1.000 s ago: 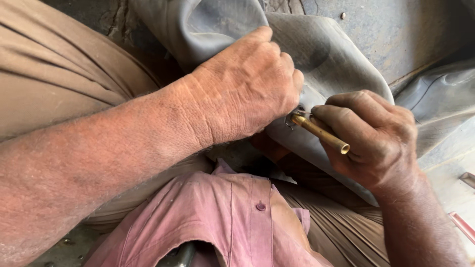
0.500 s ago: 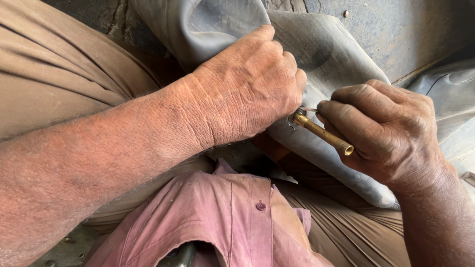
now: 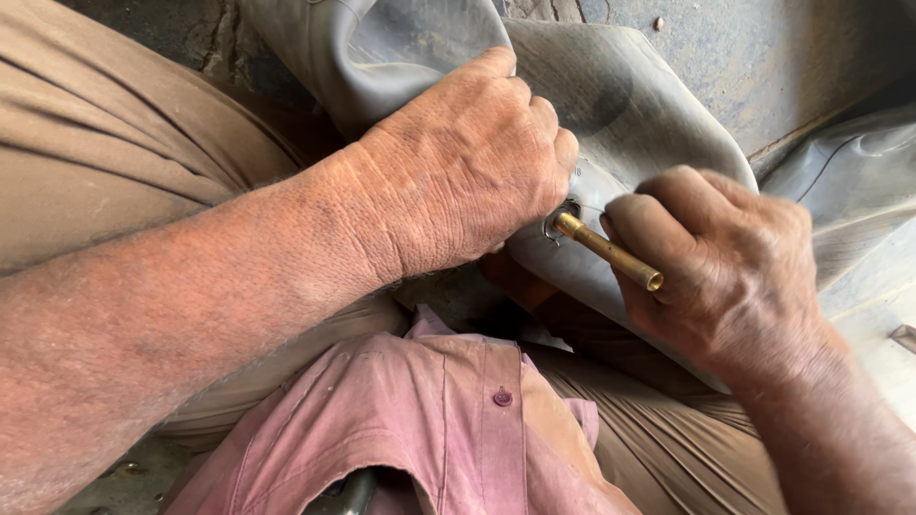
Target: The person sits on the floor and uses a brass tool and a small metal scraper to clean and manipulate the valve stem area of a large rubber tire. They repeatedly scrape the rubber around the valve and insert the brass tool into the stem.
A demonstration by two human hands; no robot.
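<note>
Hands at tube valve.
Left hand (image 3: pixel 468 162) clenched on grey tube (image 3: pixel 630 105); right hand (image 3: pixel 725 267) pinching brass valve (image 3: pixel 606 250).

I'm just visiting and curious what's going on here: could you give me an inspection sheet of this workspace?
Surface: grey concrete floor, dusty.
Job's things: grey rubber tube across the lap; brass valve stem sticking out of it.
Clutter: small pebble on the floor.
Grips: left hand clenched on the tube beside the stem's base; right hand pinching the stem.
Cables: nothing seen.
Surroundings: tan trousers, pink shirt.
</note>
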